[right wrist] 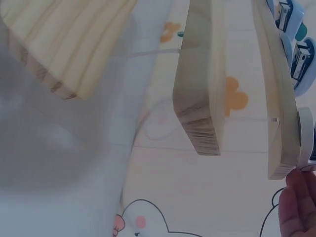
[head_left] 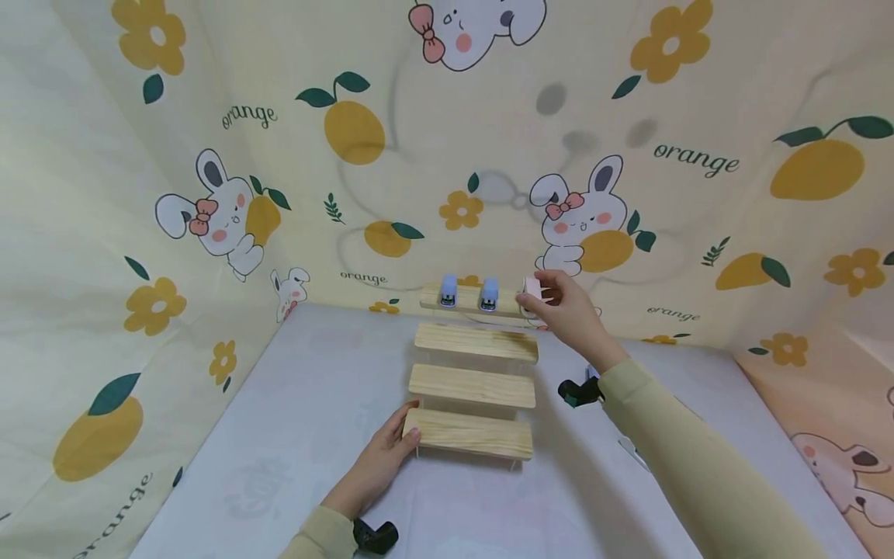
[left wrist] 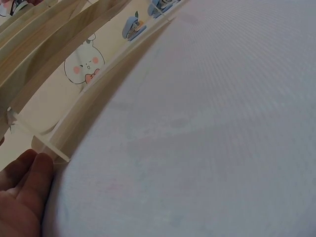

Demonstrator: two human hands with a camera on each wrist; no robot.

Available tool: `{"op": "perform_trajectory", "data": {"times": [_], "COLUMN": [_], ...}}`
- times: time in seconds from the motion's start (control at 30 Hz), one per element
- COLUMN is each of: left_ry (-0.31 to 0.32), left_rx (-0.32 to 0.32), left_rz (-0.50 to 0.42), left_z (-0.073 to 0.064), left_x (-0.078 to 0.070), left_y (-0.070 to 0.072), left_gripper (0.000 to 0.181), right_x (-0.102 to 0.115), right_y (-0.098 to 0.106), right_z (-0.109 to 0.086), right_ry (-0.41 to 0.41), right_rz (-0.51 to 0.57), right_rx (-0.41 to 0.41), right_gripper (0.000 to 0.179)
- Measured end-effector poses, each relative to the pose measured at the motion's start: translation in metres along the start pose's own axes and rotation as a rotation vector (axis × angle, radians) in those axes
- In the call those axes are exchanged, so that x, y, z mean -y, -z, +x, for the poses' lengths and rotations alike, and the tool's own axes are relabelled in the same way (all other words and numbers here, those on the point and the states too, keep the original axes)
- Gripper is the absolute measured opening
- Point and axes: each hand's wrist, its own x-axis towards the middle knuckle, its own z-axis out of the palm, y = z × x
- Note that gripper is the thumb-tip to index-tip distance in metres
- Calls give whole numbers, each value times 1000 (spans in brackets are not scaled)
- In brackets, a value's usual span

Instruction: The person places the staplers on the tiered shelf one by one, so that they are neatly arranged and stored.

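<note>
A tiered wooden shelf stands on the table, its boards rising in steps toward the back. At the right end of the top board, my right hand pinches a small pale pink stapler between thumb and fingers. In the right wrist view, this stapler sits against the board's end, partly cut off by the frame. Two blue staplers, one at the left and one in the middle, stand on the same board. My left hand grips the left end of the lowest board.
Patterned cloth with rabbits and oranges hangs behind and beside the white table. Under the right forearm, a bluish item and a pale-edged object lie partly hidden. Both wrists carry dark cameras.
</note>
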Motion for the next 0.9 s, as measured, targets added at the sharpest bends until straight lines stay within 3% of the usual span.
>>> {"op": "perform_trajectory", "data": {"times": [0.53,0.73,0.9], "left_ry": [6,-4,-11], "left_rx": [-4,-6,3], "left_rz": [9,6,-6], "left_z": [2,1,1], "left_x": [6,3,1], "left_y": [1,1,1], "left_gripper": [63,62,62], "right_x": [-1,-11,-23], "right_y": [3,15,29], "right_z": [1,-16,-46], "right_ry": [-34,-18,-12], "right_rz": [-77,-163,-197], "right_rx": [67,44,41], "right_gripper": [80,78,75]}}
